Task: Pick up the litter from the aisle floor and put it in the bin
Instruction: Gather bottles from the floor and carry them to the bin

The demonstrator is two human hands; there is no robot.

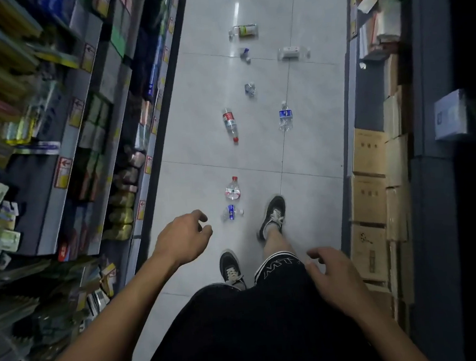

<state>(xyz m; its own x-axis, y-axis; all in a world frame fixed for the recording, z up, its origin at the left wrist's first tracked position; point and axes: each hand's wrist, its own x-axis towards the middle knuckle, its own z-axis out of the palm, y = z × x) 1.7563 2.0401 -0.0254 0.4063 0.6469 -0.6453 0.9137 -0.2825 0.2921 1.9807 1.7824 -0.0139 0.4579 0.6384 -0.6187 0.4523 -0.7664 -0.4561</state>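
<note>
Centre frame, grey tiled aisle floor [199, 143]: clear plastic bottles, nearest a crushed blue-labelled bottle [231, 212]. Left hand [183, 237] just beside it, right hand [334, 275] lower right; both loose, empty. Advice: crouch, grasp bottle mid-body. Bin unseen.

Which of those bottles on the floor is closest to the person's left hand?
The crushed blue-label bottle, just beyond the left hand. The red-capped bottle lies right behind it; the others are farther up the aisle.

Bottles [232, 188] strewn between shelves [66, 154] (left) and boxes [367, 153].
</note>
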